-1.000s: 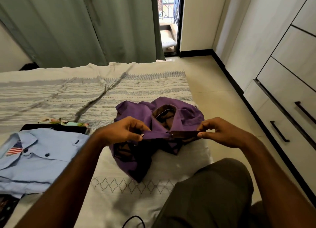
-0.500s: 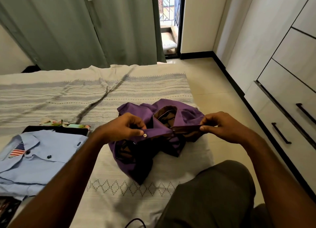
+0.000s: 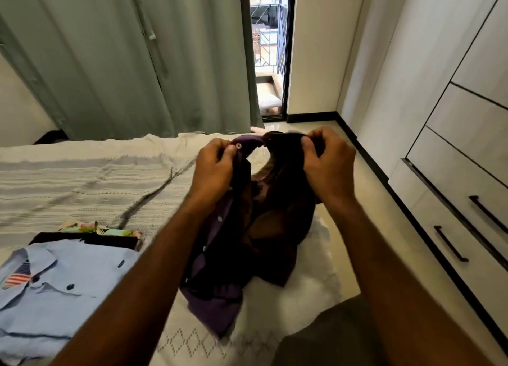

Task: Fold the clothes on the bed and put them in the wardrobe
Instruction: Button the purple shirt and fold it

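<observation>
We pinch the purple shirt (image 3: 236,255) collar in both hands (left hand (image 3: 214,170), right hand (image 3: 327,165)), lifting it; next, shake flat.

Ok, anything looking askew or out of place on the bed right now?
Mostly no. The purple shirt is bunched and partly inside out, held up by the left hand and right hand. The bedspread has one long diagonal wrinkle. The blue shirt lies neatly folded.

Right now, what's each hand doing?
Left hand: closed, pinching the purple shirt by its top edge.
Right hand: closed, gripping the same shirt.
</observation>
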`<act>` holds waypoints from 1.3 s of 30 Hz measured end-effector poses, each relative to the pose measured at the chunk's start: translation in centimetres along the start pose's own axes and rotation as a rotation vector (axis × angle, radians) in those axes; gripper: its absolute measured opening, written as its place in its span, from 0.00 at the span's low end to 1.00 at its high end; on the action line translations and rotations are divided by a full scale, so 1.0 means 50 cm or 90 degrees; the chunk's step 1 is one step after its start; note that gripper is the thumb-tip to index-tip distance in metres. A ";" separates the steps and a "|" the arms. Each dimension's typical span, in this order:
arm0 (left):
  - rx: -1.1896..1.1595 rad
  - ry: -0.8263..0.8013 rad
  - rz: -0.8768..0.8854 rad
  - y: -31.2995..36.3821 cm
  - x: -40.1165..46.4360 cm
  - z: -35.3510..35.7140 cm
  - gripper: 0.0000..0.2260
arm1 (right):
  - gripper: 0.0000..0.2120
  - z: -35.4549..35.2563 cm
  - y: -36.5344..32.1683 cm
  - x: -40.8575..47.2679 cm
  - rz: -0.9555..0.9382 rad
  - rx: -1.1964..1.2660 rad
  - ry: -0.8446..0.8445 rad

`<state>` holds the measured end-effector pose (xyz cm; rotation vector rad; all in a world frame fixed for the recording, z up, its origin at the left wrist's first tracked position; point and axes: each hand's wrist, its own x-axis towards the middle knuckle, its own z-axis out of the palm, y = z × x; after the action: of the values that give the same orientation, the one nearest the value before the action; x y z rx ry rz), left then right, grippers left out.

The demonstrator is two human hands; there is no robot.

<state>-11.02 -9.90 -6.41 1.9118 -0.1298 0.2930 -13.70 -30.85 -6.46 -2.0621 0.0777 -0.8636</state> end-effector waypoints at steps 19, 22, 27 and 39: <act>-0.136 -0.050 -0.247 -0.220 -0.380 0.119 0.07 | 0.06 0.078 0.124 -0.474 0.430 0.251 -0.071; -0.058 -0.035 -0.173 -0.230 -0.381 0.121 0.06 | 0.06 0.077 0.123 -0.477 0.409 0.245 -0.071; 0.004 -0.034 -0.114 -0.240 -0.394 0.137 0.13 | 0.04 0.082 0.123 -0.492 0.374 0.194 -0.084; -0.030 -0.038 -0.103 -0.230 -0.397 0.137 0.04 | 0.12 0.055 0.110 -0.491 0.336 0.323 -0.063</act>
<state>-26.50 -13.26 -24.33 1.8727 -0.0205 0.1228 -29.21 -23.59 -25.07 -1.4973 0.3019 -0.3966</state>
